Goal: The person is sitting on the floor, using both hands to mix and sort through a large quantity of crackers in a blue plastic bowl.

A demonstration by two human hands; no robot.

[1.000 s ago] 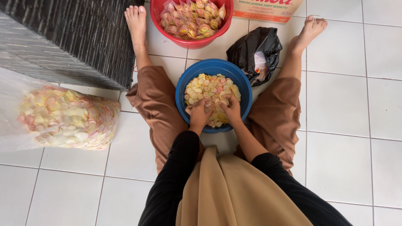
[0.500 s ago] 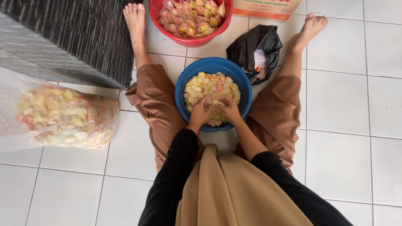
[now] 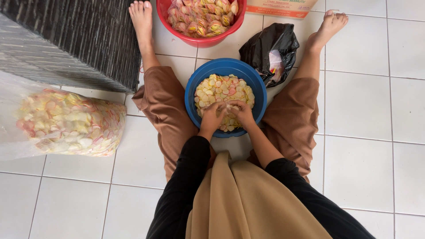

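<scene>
On white tiled floor [image 3: 367, 132], btw person's spread legs: round blue plastic basin [image 3: 195, 95], approx. full of thin round chips [image 3: 221, 90], pale yellow w/ some pink and white, flat/slightly curled. Both hands in basin at its near side, touching each other. Left hand [image 3: 211, 118] fingers curled in around a small bunch of chips; right hand [image 3: 242, 113] likewise curled, pinching chips at the meeting point w/ left. Exact piece count in grip: can't tell.

Above basin, just beside it: red plastic basin [image 3: 201, 40], round, partly cut off by top edge, heaped w/ small clear packets of same chips, glossy, pink/yellow. Right of it, touching blue rim: crumpled black plastic bag [image 3: 265, 46], shiny, open, white/pink scrap inside. Top edge: cardboard box [image 3: 283, 6], tan w/ orange-red band, mostly out of view.

Far left: large clear plastic sack [image 3: 66, 126] lying on side, stuffed w/ loose chips, well apart from basins. Behind it: dark ribbed block [image 3: 75, 40], black-grey striped texture.

Person: brown trousers, black sleeves, tan cloth hanging in front, bare feet.
</scene>
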